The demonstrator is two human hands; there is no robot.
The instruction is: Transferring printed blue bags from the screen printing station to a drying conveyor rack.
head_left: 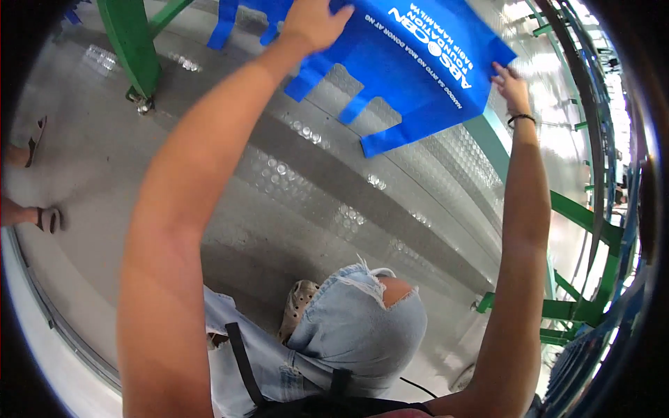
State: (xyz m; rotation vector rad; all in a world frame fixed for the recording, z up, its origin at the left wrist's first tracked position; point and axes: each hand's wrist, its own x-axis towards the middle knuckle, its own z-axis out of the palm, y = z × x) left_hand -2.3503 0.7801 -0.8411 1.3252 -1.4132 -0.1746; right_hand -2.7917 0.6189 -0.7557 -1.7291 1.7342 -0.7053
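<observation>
Blue bag (421, 59) with white printing spreads slantwise across the top of the view, its upper edge cut off by the picture's border. Its lower left edge breaks into loose handle strips (380, 143) that point down over the grey floor (237, 230), and its right side runs up to a corner near the right hand (512, 87).

That hand has its fingertips at the bag's right edge, just below the corner; I cannot tell whether they pinch it. The left hand (313, 24) is at the bag's upper left part, thumb stretched out toward the print; the other fingers are blurred or out of view, so its grip cannot be told. More blue cloth (226, 21) shows to the left of that hand.

Both forearms reach forward well apart, with a wide stretch of floor between them from the strips down to the bent knee (394, 320) in torn jeans. Room is tighter on the right, where a green frame (585, 216) stands just beside the forearm. On the left, a green metal leg (132, 52) stands on the floor, and farther out another person's sandalled foot (49, 219) shows near the rim.
</observation>
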